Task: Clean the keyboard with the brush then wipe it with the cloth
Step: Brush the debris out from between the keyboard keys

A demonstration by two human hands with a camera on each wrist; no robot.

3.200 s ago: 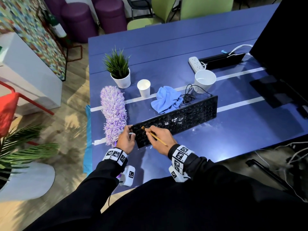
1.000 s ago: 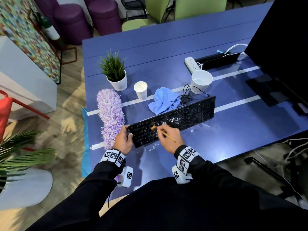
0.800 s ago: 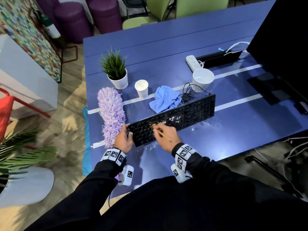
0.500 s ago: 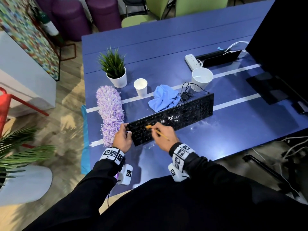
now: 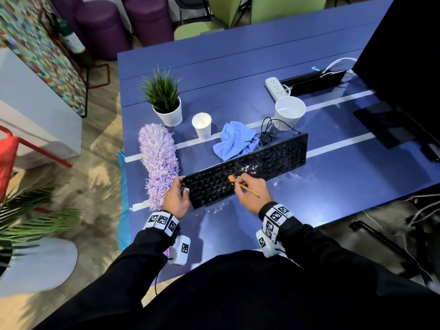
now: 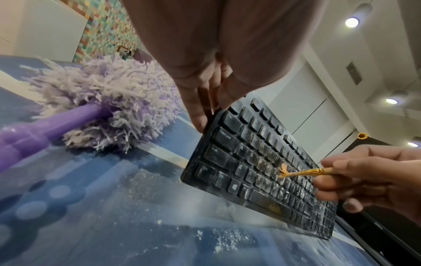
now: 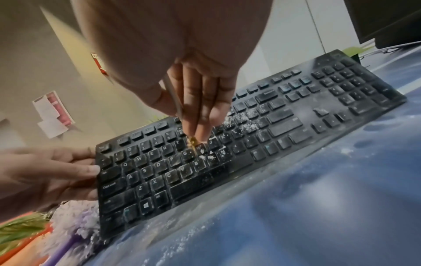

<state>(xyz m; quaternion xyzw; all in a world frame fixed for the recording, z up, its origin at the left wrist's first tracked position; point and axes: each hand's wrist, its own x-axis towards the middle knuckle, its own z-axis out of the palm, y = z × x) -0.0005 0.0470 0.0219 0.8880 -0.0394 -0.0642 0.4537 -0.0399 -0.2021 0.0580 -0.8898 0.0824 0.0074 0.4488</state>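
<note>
A black keyboard [image 5: 247,167] dusted with white powder lies slanted on the blue table [image 5: 238,75]. My left hand [image 5: 177,196] grips its left end, fingers [image 6: 200,115] curled over the edge. My right hand [image 5: 252,194] pinches a thin paintbrush [image 5: 247,188] whose orange bristles [image 6: 283,170] touch the keys around G and H [image 7: 193,144]. White crumbs lie on the middle keys [image 7: 241,120]. The crumpled blue cloth [image 5: 235,140] rests just behind the keyboard.
A purple fluffy duster [image 5: 158,160] lies left of the keyboard. Behind stand a potted plant [image 5: 165,101], a small paper cup [image 5: 202,125], a larger white cup [image 5: 289,113] and a power strip [image 5: 276,88]. A monitor [image 5: 404,58] stands at right. Powder [image 6: 227,237] speckles the table front.
The brush tip has swept back and forth over the left half of the keys and now sits further right, near the middle. My left hand has kept its hold on the keyboard's end.
</note>
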